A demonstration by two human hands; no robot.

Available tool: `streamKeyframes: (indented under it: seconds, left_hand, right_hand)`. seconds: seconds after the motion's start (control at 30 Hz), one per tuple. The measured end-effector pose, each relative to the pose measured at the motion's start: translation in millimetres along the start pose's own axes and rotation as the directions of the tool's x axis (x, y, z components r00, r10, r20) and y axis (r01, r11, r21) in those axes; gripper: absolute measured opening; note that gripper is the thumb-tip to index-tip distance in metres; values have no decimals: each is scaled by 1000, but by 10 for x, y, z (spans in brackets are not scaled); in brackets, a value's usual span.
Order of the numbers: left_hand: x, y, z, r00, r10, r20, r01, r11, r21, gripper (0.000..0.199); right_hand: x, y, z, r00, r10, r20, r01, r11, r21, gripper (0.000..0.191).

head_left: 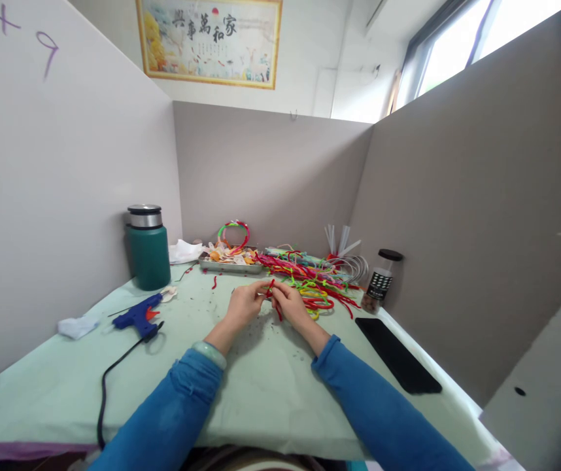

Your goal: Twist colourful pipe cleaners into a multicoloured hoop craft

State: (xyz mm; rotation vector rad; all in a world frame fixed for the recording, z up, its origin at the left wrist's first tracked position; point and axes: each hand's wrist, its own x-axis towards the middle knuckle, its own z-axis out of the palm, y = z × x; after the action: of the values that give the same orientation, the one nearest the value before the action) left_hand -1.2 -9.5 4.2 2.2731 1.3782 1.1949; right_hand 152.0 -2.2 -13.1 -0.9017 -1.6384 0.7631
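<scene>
My left hand (245,305) and my right hand (290,305) meet over the middle of the table, fingers closed in a pinch. Between them is a short red pipe cleaner (271,288), gripped from both sides; its lower end hangs below my right fingers. Part of it is hidden by the fingertips. Just beyond my right hand lies a heap of pipe cleaners (305,268), mostly red, with green, yellow and pink ones. A small red piece (214,282) lies on the cloth to the left of my hands.
At left stand a green flask (149,252) and a blue glue gun (138,316) with a trailing cord. Behind sits a metal tray (231,267) of small pieces, with a coloured ring (234,224) above. A jar (381,281) and a black strip (398,356) are at right. Grey partitions (271,170) enclose the table.
</scene>
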Motion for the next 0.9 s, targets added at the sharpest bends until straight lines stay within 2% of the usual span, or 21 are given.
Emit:
streamKeyframes:
  seconds: [0.17, 0.37, 0.6, 0.7, 0.8, 0.9]
  left_hand:
    - [-16, 19, 14, 999, 45, 17, -45, 999, -11, 35]
    - [-24, 43, 27, 999, 6, 38, -5, 1000, -31, 31]
    - [-16, 89, 30, 997, -33, 72, 36, 998, -46, 27]
    - [-17, 101, 14, 996, -68, 65, 69, 998, -15, 25]
    - [-31, 94, -4, 993, -82, 91, 75, 994, 79, 14]
    - [-43, 77, -6, 985, -64, 158, 36, 984, 176, 21]
  right_hand:
    - [6, 24, 33, 997, 68, -35, -62, 984, 167, 26]
    - [-9, 61, 73, 994, 112, -15, -107, 973, 202, 35]
    - [-31, -3, 73, 991, 126, -44, -113, 970, 217, 28]
    - [-38, -19, 70, 991, 128, -42, -115, 966, 230, 29]
    - [-45, -41, 75, 993, 110, -34, -97, 958, 269, 30]
    - [-51, -71, 83, 995, 98, -23, -87, 950, 301, 29]
